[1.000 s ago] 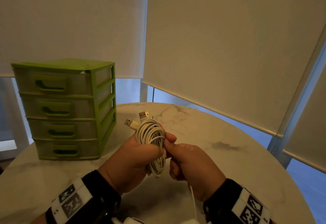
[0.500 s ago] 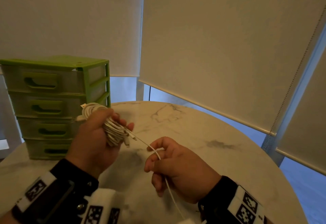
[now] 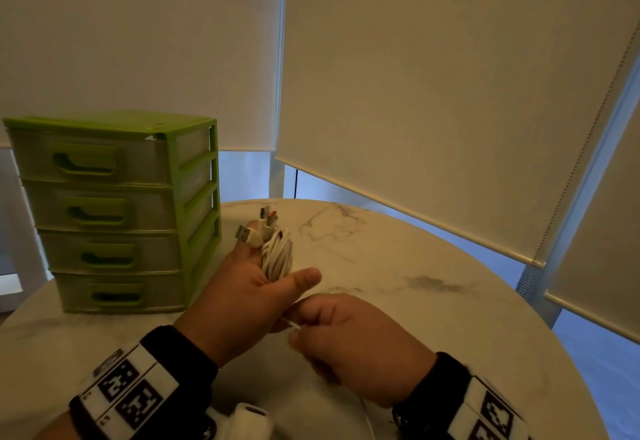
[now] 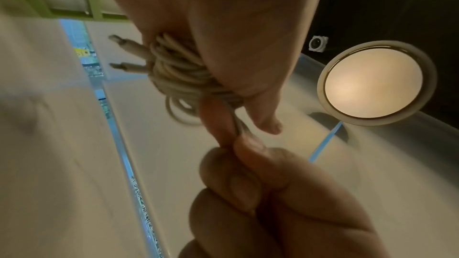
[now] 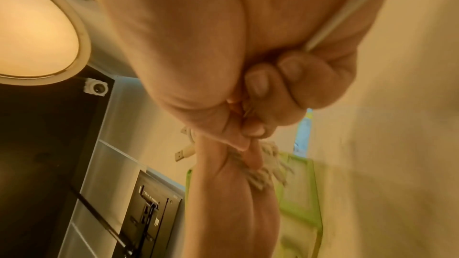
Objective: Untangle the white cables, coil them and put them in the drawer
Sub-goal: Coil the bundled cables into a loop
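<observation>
My left hand [image 3: 249, 287] holds a coil of white cables [image 3: 277, 256] above the marble table [image 3: 415, 266], its thumb stretched out to the right. Two USB plugs [image 3: 247, 235] stick up past its fingertips. The same coil [image 4: 178, 72] wraps the hand in the left wrist view, plugs pointing left. Just right of and below it, my right hand [image 3: 346, 332] pinches the loose white strand [image 3: 292, 325] where it leaves the coil. That strand [image 5: 347, 13] runs on across the right palm. The green drawer unit [image 3: 114, 211] stands at the left, all its drawers shut.
Roller blinds [image 3: 433, 76] hang behind the round table, whose edge curves off on the right. A round ceiling lamp [image 4: 375, 81] shows in the wrist views. A white device [image 3: 246, 422] sits at the bottom of the head view, between my wrists.
The left hand swung the coil left towards the drawers, then back to the middle. The right hand pulled a strand out taut, then closed in on the coil again.
</observation>
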### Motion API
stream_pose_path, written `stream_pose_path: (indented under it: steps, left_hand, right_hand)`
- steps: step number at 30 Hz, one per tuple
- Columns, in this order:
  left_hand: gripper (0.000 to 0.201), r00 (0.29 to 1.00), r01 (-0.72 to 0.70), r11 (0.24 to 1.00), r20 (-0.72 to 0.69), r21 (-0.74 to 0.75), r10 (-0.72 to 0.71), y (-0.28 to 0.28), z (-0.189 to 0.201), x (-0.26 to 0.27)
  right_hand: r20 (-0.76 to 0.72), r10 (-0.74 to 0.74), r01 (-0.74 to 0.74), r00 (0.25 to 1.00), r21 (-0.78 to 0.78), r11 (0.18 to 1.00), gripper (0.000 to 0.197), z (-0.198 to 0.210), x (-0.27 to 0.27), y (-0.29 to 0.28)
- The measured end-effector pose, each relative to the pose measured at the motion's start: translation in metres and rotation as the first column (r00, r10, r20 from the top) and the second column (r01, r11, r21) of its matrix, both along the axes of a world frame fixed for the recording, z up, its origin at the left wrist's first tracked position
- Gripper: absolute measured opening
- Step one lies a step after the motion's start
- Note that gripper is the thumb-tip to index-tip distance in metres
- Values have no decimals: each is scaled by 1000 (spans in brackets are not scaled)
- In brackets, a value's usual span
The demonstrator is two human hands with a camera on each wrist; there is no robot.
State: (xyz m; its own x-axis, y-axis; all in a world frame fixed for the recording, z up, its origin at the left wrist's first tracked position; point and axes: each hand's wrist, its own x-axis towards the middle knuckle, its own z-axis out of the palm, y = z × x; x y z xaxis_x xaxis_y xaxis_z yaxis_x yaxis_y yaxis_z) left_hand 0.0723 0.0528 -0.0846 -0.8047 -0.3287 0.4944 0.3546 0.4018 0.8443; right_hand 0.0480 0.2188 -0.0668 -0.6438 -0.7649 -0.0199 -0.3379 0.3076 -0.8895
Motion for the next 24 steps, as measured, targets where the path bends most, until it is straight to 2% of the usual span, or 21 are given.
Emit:
stream_pose_path:
  steps: [3,6,8,11,13,15,17,19,22,24]
  left_hand:
    - [59,995,93,980,41,-173,-87,-4,3,1]
    - [82,981,161,965,139,-206,-134,-9,3,0]
    - [82,971,194,949,185,-248,-150,-12,2,1]
    - [77,935,306,930,246,-205,-254,-10,7,6]
    - [74,884,422,887,305,-189,-355,-8,9,8]
    - [67,857,472,847,351,-245,-377,-5,8,9]
    - [49,869,449,847,362,-287,-338,-3,6,11]
    - [35,884,410,879,344,-243,-317,-7,5,11]
    - [22,937,255,967,252,-14,-243,-15,6,8]
    - [13,969,107,989,212,97,-126,-20,8,5]
  right_hand:
    - [-91,-111,105,990,-74,992,14,1,-2,2]
    - [-214,-146,132,966,-77,988,11,0,-1,1]
    - [-273,-187,168,944,-90,982,9,-1,0,0]
    - [-267,-291,254,919,-165,953,24,1,-2,4]
    - [-197,-277,234,940,-218,948,34,4,-2,7]
    - [-206,-223,173,953,-234,957,40,6,-1,8]
    - [-230,-206,153,951,-230,961,40,7,-1,7]
    - [-124,-171,135,977,-257,957,36,7,-6,9]
    - [125,-15,45,992,-243,969,29,9,-14,21]
    - [167,27,1,986,-162,987,16,13,-13,27]
